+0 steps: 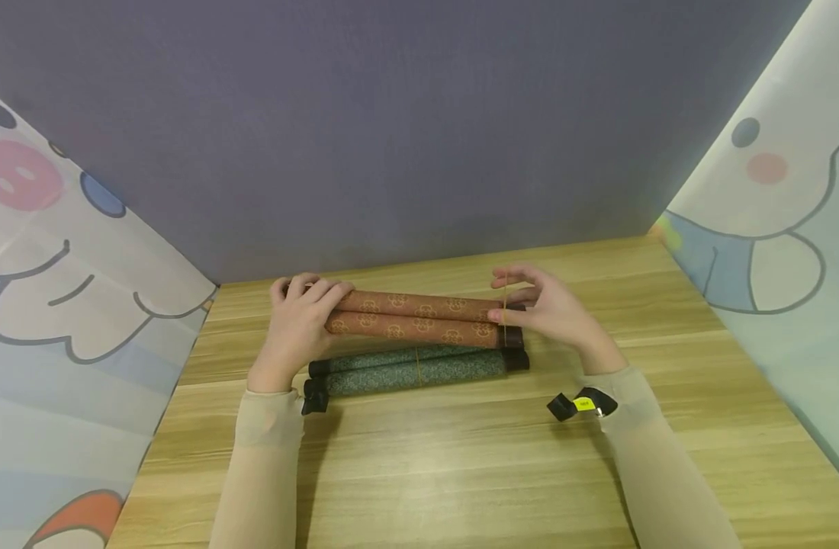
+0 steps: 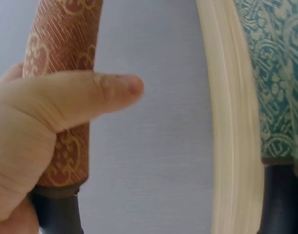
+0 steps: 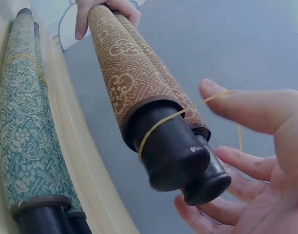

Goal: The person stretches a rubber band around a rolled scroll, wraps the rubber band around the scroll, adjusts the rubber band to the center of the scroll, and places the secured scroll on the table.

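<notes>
A pair of brown-red patterned scroll rolls (image 1: pixel 419 329) with dark end knobs (image 3: pixel 176 163) is raised above the table. My left hand (image 1: pixel 301 324) grips them around their left end, thumb stretched across in the left wrist view. At the other end, my right hand (image 1: pixel 553 309) stretches a thin yellow rubber band (image 3: pixel 182 112) between its spread thumb and fingers. The band loops around the dark knobs. Just in front lie two green patterned scroll rolls (image 1: pixel 454 369), with another rubber band (image 1: pixel 419 374) around their middle.
The wood-grain table (image 1: pixel 419 473) meets a grey panel (image 1: pixel 419 137) at the back. Cartoon-printed walls (image 1: pixel 797 259) stand at both sides. Black straps, one with a yellow tag (image 1: pixel 584 404), hang at the wrists.
</notes>
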A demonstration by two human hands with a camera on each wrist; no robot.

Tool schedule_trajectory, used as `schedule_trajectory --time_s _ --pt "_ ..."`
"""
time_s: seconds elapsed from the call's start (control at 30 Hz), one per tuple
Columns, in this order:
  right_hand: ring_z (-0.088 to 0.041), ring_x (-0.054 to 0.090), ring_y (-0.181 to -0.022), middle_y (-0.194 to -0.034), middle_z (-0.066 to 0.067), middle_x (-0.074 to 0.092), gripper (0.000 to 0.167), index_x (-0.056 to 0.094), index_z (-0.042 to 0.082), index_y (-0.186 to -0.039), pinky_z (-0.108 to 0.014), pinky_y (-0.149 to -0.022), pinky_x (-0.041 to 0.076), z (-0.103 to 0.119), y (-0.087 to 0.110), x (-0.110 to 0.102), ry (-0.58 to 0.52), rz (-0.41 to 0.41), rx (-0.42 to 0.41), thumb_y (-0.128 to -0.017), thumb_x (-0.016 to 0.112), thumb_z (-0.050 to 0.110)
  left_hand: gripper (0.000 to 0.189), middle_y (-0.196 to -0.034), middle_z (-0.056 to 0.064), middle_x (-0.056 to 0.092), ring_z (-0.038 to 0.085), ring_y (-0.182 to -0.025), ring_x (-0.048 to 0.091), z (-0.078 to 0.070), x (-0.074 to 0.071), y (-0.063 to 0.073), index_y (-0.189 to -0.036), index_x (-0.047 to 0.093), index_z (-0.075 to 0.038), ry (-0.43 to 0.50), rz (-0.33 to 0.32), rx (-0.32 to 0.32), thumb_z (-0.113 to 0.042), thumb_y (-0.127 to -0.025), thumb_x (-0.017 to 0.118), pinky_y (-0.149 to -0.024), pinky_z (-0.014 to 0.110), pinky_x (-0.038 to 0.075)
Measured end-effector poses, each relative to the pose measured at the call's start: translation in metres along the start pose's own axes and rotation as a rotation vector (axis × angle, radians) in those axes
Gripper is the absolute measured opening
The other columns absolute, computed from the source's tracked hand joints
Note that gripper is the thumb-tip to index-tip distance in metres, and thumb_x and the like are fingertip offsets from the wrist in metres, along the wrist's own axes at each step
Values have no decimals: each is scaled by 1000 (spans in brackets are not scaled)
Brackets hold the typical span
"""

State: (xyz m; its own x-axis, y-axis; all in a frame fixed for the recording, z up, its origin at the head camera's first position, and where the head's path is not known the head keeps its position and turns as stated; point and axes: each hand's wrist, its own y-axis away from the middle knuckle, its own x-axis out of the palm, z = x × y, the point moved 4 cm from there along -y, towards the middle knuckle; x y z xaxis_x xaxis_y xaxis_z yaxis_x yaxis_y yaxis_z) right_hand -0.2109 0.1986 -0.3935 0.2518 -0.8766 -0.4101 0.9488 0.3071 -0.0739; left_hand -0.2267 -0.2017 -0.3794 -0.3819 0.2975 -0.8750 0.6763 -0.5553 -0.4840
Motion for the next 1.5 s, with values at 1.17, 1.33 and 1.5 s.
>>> schedule_trajectory --time_s 1.17,1.33,1.5 --pt "-40 30 -163 -179 -17 27 102 25 1 -173 -58 -130 25 -26 -8 32 -787 412 -559 -101 72 57 90 -141 14 70 47 -124 57 29 5 13 -146 63 -16 294 119 -110 0 -59 82 -113 75 23" --pt "-42 31 -162 -178 -22 25 126 22 -5 -171 -65 -132 12 -6 -7 30 -587 266 -664 -79 94 46 89 -148 15 68 48 -133 58 29 7 14 -149 61 -14 310 219 -156 -5 -63 81 -114 72 28" --pt "-43 35 -159 -176 -20 31 125 27 -8 -168 -50 -130 30 11 -5 25 -393 113 -721 -75 100 31 84 -145 15 70 47 -127 63 33 8 16 -146 64 -17 320 234 -221 -4 -64 80 -113 76 29"
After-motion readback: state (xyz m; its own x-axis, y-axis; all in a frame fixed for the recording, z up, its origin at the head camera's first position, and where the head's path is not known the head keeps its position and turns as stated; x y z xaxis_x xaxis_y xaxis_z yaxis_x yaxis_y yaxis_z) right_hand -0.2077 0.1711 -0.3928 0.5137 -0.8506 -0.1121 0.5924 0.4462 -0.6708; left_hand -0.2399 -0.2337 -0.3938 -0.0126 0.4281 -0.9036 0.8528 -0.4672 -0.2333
